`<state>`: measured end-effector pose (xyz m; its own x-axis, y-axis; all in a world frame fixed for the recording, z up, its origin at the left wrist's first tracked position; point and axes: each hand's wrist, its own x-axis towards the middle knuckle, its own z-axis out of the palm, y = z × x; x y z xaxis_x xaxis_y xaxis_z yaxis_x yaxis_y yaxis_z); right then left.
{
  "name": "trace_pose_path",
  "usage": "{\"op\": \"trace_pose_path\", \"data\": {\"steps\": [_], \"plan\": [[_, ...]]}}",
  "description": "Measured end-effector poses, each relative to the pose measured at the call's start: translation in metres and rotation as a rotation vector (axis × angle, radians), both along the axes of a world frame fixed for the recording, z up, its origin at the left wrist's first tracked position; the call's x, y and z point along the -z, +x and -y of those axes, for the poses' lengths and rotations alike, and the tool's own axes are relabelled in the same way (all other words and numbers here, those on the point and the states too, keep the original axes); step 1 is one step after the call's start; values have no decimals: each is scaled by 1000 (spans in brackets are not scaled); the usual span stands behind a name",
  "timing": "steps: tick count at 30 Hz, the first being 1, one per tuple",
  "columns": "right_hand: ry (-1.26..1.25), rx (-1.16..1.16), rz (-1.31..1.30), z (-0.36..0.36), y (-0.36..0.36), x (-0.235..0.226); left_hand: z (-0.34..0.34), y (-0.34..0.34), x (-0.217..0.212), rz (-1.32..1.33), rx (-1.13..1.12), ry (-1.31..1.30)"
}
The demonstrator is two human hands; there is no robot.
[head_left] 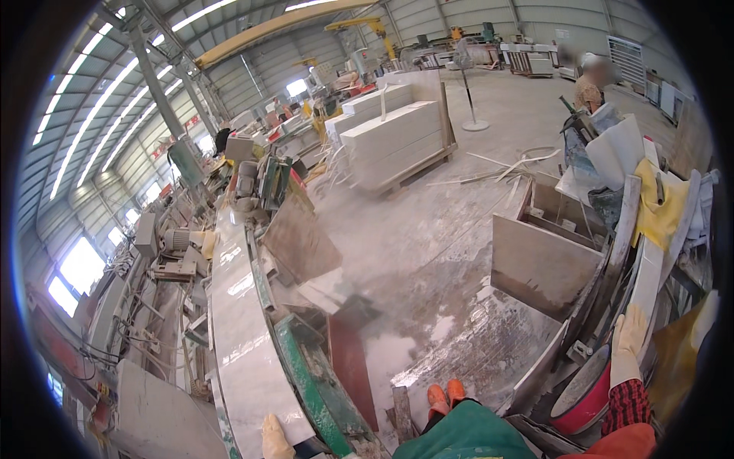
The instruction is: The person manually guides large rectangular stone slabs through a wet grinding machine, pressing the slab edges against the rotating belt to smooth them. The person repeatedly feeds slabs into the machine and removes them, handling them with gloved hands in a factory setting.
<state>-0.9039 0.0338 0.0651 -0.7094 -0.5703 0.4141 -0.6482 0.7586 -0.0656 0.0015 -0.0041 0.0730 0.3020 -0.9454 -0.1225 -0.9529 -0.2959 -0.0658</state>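
Observation:
My left hand (275, 439), in a pale cream glove, lies at the near end of a long, wet, light stone slab (243, 336). Its fingers point forward and appear flat, though the lower picture edge cuts off the wrist. The slab runs away from me along a green metal machine frame (312, 386). On my right side, my right hand (629, 336) wears a matching glove below a red checked sleeve. Its fingers stretch out along a pale strip (650, 275) and look uncurled. Beneath that forearm is a round red-sided tub (585, 394).
A yellow cloth (659, 203) drapes over the strips at right. Brown boards (544, 264) lean beside the wet floor. Stacked white stone blocks (397, 134) stand ahead on a pallet, near a stand fan (472, 99). Another person (592, 86) is at far right. Motorised machinery (176, 241) lines the left.

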Motion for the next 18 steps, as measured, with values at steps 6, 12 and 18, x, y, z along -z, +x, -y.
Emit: {"op": "trace_pose_path", "data": {"steps": [6,12,18], "plan": [[-13,-29,-41,-10,16,-20,17,-71,-60,-53,-146,198],[-64,-115,-126,-10,30,-24,9,-68,-58,38,-76,156],[-53,-114,-163,-11,37,-26,24,-51,-45,38,-97,157]]}}
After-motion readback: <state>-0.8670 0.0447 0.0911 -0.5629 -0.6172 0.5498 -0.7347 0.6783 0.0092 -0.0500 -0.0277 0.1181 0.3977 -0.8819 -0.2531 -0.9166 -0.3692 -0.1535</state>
